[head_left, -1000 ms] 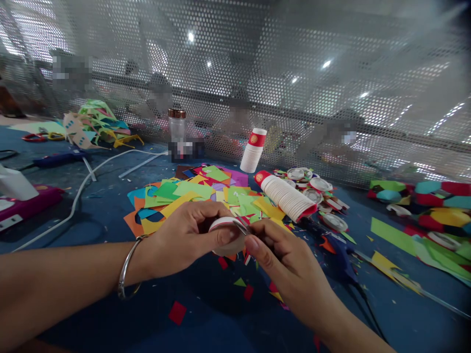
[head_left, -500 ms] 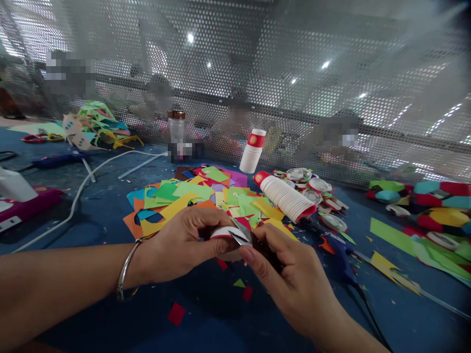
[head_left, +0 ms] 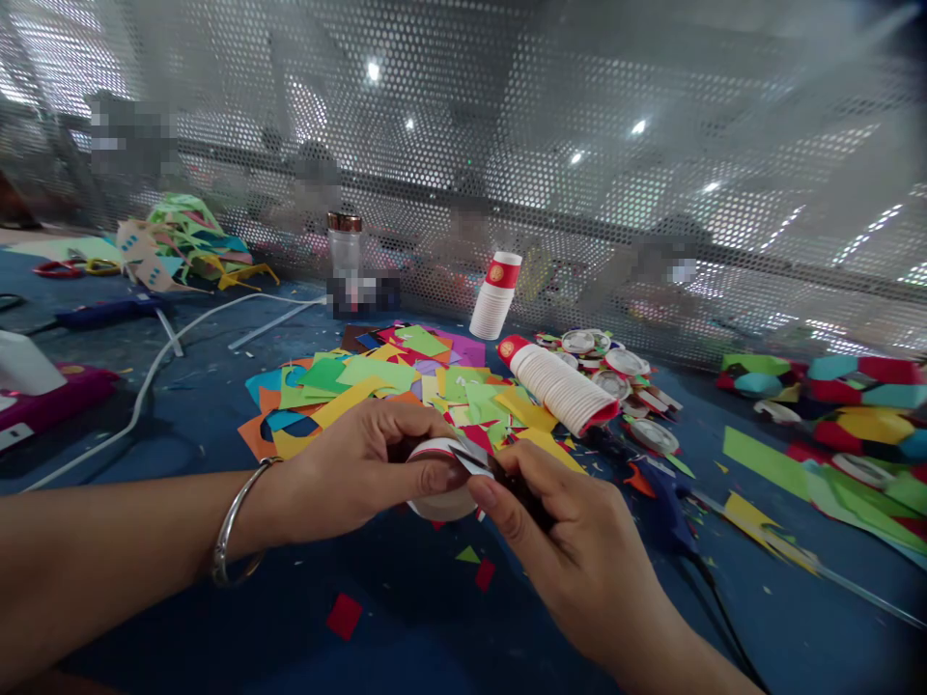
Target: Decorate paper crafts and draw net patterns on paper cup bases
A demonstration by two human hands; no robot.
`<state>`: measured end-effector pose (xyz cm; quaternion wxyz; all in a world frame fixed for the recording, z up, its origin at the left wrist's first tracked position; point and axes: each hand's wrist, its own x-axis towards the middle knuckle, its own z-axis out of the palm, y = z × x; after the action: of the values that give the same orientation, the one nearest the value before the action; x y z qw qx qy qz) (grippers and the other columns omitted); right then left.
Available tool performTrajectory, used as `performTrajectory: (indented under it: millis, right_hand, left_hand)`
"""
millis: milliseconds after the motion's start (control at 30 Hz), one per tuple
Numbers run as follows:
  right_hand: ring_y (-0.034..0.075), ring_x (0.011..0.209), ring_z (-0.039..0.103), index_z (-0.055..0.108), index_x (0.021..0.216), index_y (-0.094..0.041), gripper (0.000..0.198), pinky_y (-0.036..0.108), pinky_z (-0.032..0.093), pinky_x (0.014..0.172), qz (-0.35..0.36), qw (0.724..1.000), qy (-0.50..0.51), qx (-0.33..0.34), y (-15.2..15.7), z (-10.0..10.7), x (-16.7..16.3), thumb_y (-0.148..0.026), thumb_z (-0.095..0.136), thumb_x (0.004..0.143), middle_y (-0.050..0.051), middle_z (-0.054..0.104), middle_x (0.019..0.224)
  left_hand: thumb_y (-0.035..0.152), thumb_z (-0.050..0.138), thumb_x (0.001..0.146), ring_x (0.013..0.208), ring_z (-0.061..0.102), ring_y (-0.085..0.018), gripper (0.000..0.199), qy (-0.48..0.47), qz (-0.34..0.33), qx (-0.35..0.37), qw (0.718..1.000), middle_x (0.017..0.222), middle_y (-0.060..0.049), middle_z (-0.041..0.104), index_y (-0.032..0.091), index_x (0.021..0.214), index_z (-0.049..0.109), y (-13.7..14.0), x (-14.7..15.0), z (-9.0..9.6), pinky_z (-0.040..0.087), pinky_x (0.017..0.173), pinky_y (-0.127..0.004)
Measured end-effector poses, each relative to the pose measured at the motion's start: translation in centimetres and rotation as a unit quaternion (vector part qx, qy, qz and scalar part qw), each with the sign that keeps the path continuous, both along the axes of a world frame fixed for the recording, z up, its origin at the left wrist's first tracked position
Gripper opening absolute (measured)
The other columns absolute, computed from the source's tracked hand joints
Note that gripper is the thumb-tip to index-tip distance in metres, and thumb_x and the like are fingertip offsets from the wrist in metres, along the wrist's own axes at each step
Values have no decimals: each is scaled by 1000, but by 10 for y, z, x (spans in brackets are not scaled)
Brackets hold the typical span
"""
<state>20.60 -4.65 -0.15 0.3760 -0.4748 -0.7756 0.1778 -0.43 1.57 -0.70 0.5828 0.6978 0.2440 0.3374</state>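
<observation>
My left hand (head_left: 387, 463) pinches a short white paper cup piece (head_left: 443, 506) with a thin red edge, its thumb lying across the near side. In my right hand (head_left: 565, 531) is a pair of scissors (head_left: 463, 458), whose blades reach over the upper rim of the cup piece. The scissor handles are mostly hidden by my fingers. A pale strip of the paper lies by the blades. Coloured paper scraps (head_left: 406, 372) spread over the table just behind both hands, and a red paper square (head_left: 344, 616) lies in front.
One stack of paper cups (head_left: 496, 294) stands upside down; another stack (head_left: 561, 386) lies on its side beside cut cup rims (head_left: 627, 362). Blue glue guns lie right (head_left: 662, 497) and left (head_left: 108, 311). A white cable (head_left: 155, 376) crosses the left side. Perforated metal mesh (head_left: 435, 145) rises behind.
The cup piece has tilted so its round base shows more. My left thumb has slid right along it, and the blades have shifted slightly at the rim.
</observation>
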Motion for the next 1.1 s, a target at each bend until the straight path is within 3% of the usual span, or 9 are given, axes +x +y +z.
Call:
performTrajectory:
  millis: [133,300,500,733,933,1100]
  right_hand:
    - [9,51,39,49,74,-24,35,26,31,47,-10,1000,-5,-5,-1,-1,1,-42,57,104,-7,45,60]
    - [10,53,34,50,72,-23,40,26,29,49,-10,999,26,-44,-1,-1,1,-46,52,105,-7,39,60]
    - [12,58,32,48,71,-23,49,28,25,54,-104,984,92,-109,8,1,3,-61,53,101,-7,36,63]
    - [10,55,26,44,74,-24,53,26,19,49,-78,959,184,-202,17,-6,6,-71,57,95,-9,29,62]
    - [10,61,35,59,83,-20,41,24,30,53,-19,956,185,-225,15,-5,3,-59,66,94,-6,45,69]
    - [14,71,52,66,88,-20,30,27,42,64,-15,966,174,-191,18,-6,5,-48,69,94,-1,64,78]
  left_hand:
    - [37,75,91,62,43,-8,25,9,-5,-12,1000,67,5,51,15,80,69,2,-1,1,35,56,-18]
    - [40,77,90,62,46,-8,26,24,0,-28,999,69,4,59,15,81,71,3,-3,1,35,55,-19]
    - [37,79,86,66,51,-9,24,49,40,-71,996,76,3,62,16,87,69,2,-2,1,38,58,-21]
    - [27,78,82,69,53,-9,19,54,32,-91,994,79,4,63,17,93,68,-1,1,3,41,63,-22]
    - [23,80,77,79,59,-13,22,60,-7,-104,993,88,2,69,17,95,70,-4,4,0,45,73,-26]
    - [28,84,80,89,61,-13,32,11,-41,-126,991,97,1,67,19,106,66,-7,4,0,48,81,-26]
